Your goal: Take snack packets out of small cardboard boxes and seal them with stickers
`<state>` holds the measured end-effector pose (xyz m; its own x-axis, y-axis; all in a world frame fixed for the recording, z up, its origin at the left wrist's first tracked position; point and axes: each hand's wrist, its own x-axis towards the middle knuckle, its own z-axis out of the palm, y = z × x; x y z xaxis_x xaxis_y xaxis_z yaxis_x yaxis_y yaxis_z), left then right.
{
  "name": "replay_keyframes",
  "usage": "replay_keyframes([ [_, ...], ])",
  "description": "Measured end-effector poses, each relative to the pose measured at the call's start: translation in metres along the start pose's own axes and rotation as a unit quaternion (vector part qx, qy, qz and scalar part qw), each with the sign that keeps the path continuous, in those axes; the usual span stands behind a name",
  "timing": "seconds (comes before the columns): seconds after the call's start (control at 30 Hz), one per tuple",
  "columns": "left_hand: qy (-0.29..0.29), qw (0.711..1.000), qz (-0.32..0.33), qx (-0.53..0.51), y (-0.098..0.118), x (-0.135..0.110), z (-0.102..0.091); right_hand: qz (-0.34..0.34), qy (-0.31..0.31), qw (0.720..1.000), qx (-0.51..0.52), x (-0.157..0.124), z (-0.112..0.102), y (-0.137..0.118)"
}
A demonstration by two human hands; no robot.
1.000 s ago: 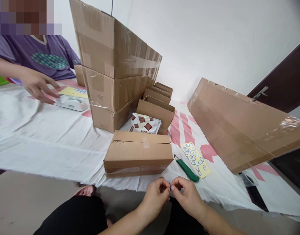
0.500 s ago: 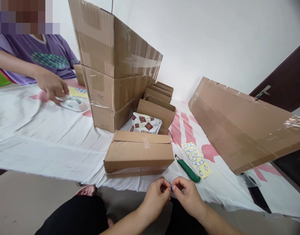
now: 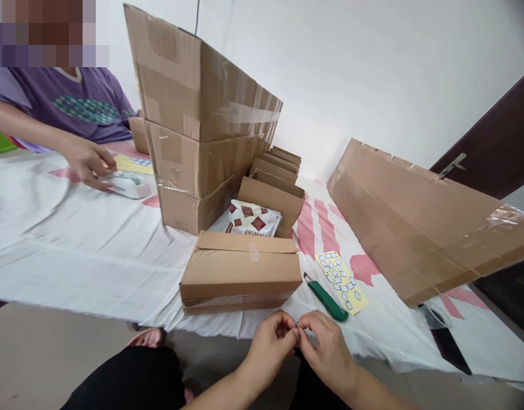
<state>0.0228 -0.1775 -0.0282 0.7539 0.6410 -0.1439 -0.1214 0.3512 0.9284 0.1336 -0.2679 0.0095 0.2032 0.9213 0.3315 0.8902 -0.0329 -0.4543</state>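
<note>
My left hand [image 3: 270, 344] and my right hand [image 3: 328, 350] meet fingertip to fingertip below the table's front edge. Both are pinched on a tiny thing that I cannot make out here. Just beyond them lies a small taped cardboard box [image 3: 240, 272]. To its right rest a green utility knife [image 3: 326, 296] and a yellow sticker sheet [image 3: 341, 280] with small blue-edged stickers.
A stack of taped cartons [image 3: 202, 119] stands at centre, with an open box [image 3: 273, 199] holding a printed packet [image 3: 253, 219] behind the small box. A long carton [image 3: 420, 222] lies at the right. A person in purple has a hand [image 3: 89, 165] on a white dispenser [image 3: 129, 185].
My fingertips have closed tighter, hiding the small blue bit that showed between them. The other person's hand moved from the cloth onto the white dispenser.
</note>
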Motion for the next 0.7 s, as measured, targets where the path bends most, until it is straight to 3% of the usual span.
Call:
replay_keyframes([
  [0.27,0.059,0.986,0.077,0.133,0.0,-0.001,-0.003,-0.004,-0.005,0.997,0.071,0.0,0.0,0.0],
  [0.47,0.037,0.993,0.062,0.091,-0.001,0.003,-0.006,0.062,-0.002,0.991,0.117,0.002,0.006,0.004],
  [0.7,0.061,0.99,0.058,0.11,0.003,0.002,-0.005,0.008,0.016,0.995,0.094,0.0,0.008,-0.003],
])
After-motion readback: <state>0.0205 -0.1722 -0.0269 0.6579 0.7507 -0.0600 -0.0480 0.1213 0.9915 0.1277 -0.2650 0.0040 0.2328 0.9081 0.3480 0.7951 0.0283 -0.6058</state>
